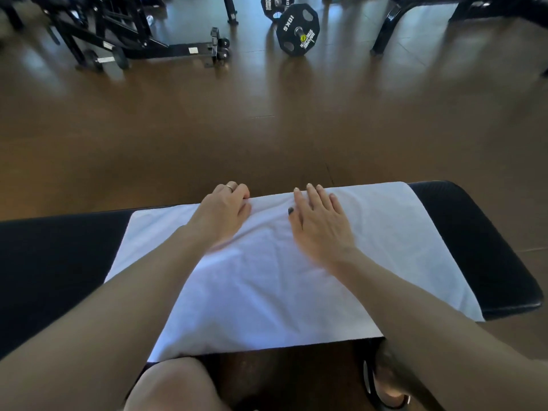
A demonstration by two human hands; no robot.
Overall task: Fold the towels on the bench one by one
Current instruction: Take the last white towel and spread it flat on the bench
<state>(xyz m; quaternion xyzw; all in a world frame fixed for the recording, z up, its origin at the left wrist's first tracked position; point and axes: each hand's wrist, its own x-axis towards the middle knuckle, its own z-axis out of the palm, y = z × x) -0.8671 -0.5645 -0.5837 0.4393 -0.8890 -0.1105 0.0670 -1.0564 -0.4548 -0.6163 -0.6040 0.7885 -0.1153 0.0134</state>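
One soft white rectangular towel (267, 277) covers the padded black bench (474, 247); left hand (225, 212) pinches its far edge, right hand (320, 223) lies flat.

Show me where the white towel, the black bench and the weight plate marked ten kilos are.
white towel (261, 292), head view, bare middle of the cloth.
black bench (474, 247), head view, bare padding right of the towel.
weight plate (298, 29), head view, its face.

Tabletop (44, 262): left end cut off by edge. Left hand (224, 210): fingertips hidden past the towel (267, 277) far edge. Gym frame (118, 34), far left: top cropped.
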